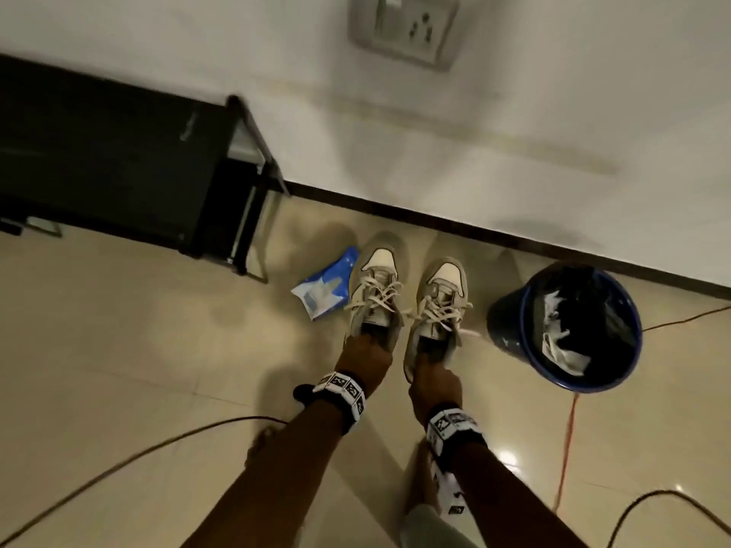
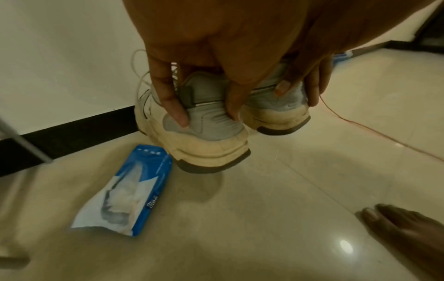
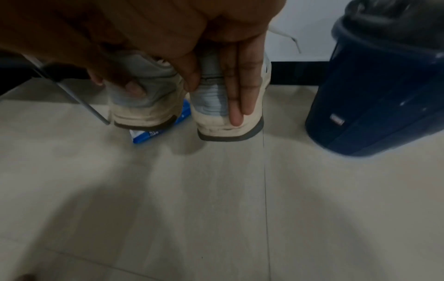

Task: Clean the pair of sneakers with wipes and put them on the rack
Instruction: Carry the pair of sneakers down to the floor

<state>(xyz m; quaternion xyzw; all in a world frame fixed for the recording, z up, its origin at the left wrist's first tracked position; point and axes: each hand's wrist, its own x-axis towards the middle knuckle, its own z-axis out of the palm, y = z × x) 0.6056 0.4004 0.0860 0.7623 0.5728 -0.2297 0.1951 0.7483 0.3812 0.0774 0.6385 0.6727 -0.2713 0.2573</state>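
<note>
Two beige and grey sneakers with pale laces hang just above the tiled floor, toes toward the wall. My left hand (image 1: 366, 354) grips the heel of the left sneaker (image 1: 375, 286), its fingers (image 2: 174, 102) curled down over the grey heel (image 2: 211, 131). Beside it, my right hand (image 1: 435, 383) grips the right sneaker (image 1: 441, 302) by its heel (image 3: 211, 106), with fingers (image 3: 240, 91) lying down the back. The black rack (image 1: 118, 160) stands at the left against the wall. A blue pack of wipes (image 1: 326, 288) lies on the floor left of the sneakers.
A dark blue bin (image 1: 577, 330) holding used wipes stands right of the sneakers by the wall. An orange cable (image 1: 565, 437) and dark cables cross the floor near my legs. My bare foot (image 2: 403, 228) is on the tiles. A wall socket (image 1: 403, 29) is above.
</note>
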